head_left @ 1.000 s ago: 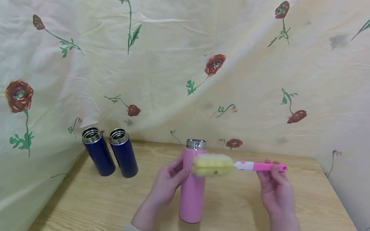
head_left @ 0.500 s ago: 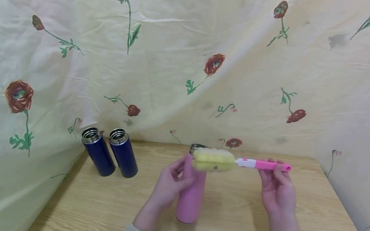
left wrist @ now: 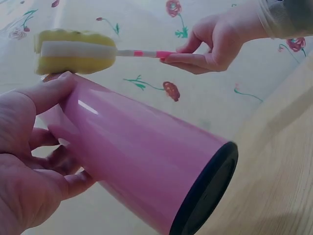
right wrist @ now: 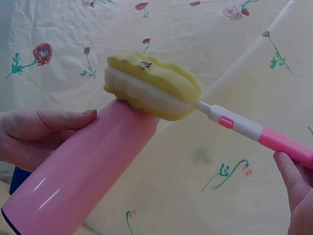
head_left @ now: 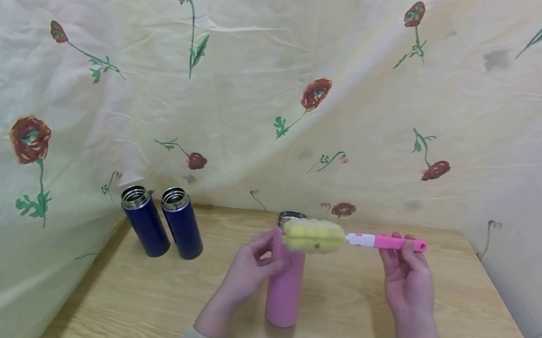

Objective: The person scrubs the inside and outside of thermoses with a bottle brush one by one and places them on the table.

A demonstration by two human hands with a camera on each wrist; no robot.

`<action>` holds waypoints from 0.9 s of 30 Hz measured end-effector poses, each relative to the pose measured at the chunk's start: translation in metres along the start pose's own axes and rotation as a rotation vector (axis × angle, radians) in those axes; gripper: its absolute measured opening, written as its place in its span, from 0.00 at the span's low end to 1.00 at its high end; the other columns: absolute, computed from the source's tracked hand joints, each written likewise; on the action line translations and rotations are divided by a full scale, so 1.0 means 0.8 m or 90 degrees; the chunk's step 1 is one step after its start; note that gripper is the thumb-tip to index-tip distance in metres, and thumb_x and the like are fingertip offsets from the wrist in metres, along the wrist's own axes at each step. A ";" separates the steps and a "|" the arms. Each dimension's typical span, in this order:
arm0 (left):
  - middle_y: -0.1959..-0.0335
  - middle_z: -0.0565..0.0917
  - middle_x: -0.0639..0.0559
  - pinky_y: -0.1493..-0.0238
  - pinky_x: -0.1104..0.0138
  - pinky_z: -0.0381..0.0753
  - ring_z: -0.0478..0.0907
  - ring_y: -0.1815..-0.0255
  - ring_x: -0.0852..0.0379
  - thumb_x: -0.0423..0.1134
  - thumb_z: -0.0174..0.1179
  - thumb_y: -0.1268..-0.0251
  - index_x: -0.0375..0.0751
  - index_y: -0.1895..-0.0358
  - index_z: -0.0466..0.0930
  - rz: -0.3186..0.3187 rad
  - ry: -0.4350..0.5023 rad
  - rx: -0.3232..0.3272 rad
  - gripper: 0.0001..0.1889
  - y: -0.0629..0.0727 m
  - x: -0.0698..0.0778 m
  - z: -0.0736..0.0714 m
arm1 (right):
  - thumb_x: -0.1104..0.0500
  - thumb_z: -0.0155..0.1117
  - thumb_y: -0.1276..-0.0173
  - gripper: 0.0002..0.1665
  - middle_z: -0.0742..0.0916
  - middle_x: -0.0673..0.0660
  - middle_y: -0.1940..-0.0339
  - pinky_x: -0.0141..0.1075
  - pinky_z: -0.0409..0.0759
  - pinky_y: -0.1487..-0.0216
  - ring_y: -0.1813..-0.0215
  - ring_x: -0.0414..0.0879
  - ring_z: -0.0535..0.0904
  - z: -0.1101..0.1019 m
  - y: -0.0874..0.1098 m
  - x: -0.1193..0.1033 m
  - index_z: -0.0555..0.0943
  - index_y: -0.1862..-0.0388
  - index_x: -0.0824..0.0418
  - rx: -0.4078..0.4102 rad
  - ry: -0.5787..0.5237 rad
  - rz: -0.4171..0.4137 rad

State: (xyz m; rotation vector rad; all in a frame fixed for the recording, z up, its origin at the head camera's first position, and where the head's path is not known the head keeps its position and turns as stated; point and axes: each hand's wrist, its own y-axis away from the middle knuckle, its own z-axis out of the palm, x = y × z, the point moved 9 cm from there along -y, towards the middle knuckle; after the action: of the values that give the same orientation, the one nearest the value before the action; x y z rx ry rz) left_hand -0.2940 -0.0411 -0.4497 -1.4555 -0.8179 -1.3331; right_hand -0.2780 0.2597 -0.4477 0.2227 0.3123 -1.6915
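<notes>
My left hand [head_left: 245,271] grips a pink bottle [head_left: 284,295] near its upper part, thumb across the front. Its steel mouth [head_left: 290,217] is lidless and partly hidden behind the sponge. In the left wrist view the bottle is tilted and its black base [left wrist: 208,191] shows. My right hand [head_left: 409,282] pinches the pink end of a sponge bottle brush [head_left: 387,242] between thumb and fingers, holding it roughly level. The brush's yellow and white sponge head [right wrist: 151,88] lies across the upper end of the bottle, outside it; whether they touch I cannot tell.
Two dark blue bottles [head_left: 145,223] with open steel mouths stand side by side at the table's back left. A wooden table [head_left: 363,325] lies beneath my hands. Flower-printed cloth [head_left: 239,99] hangs behind and along both sides.
The brush has shifted slightly up and to the right in my right hand. The bottle's top has dropped lower behind the sponge, and the bottle has swayed left and back right.
</notes>
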 end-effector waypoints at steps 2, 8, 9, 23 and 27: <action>0.29 0.76 0.46 0.33 0.59 0.82 0.76 0.30 0.46 0.35 0.75 0.33 0.45 0.23 0.75 0.002 0.011 0.004 0.36 -0.001 0.001 -0.001 | 0.67 0.54 0.15 0.05 0.86 0.61 0.51 0.41 0.83 0.36 0.47 0.54 0.89 0.000 -0.001 0.001 0.76 0.46 0.64 -0.001 0.014 0.005; 0.25 0.76 0.43 0.31 0.59 0.80 0.73 0.26 0.42 0.31 0.71 0.31 0.39 0.21 0.70 -0.008 0.020 0.030 0.36 -0.003 -0.002 -0.010 | 0.67 0.52 0.15 0.05 0.85 0.60 0.50 0.41 0.84 0.37 0.46 0.53 0.89 0.000 -0.004 0.006 0.75 0.46 0.64 -0.020 0.081 0.019; 0.24 0.75 0.43 0.30 0.59 0.79 0.71 0.24 0.42 0.32 0.71 0.30 0.39 0.20 0.69 -0.013 0.020 0.036 0.36 -0.003 -0.003 -0.012 | 0.67 0.52 0.15 0.05 0.85 0.60 0.51 0.41 0.84 0.37 0.46 0.53 0.89 -0.001 -0.004 0.007 0.75 0.46 0.65 -0.022 0.091 0.022; 0.24 0.73 0.34 0.30 0.54 0.80 0.75 0.27 0.39 0.43 0.66 0.21 0.35 0.17 0.61 -0.007 0.058 0.048 0.37 -0.002 0.001 -0.026 | 0.66 0.49 0.13 0.09 0.85 0.56 0.51 0.40 0.86 0.39 0.46 0.49 0.89 -0.010 -0.009 0.017 0.79 0.50 0.63 -0.079 0.284 0.077; 0.22 0.71 0.34 0.28 0.52 0.77 0.73 0.25 0.38 0.43 0.65 0.20 0.34 0.17 0.60 -0.002 0.064 0.043 0.37 -0.002 0.002 -0.026 | 0.65 0.49 0.13 0.10 0.87 0.55 0.53 0.40 0.88 0.43 0.49 0.49 0.90 -0.017 -0.011 0.020 0.79 0.49 0.60 -0.088 0.392 0.102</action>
State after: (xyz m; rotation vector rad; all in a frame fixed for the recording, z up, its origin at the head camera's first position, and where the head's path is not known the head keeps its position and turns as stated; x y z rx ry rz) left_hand -0.3023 -0.0605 -0.4492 -1.3238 -0.7925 -1.3568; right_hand -0.2897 0.2509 -0.4652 0.6490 0.8421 -1.4045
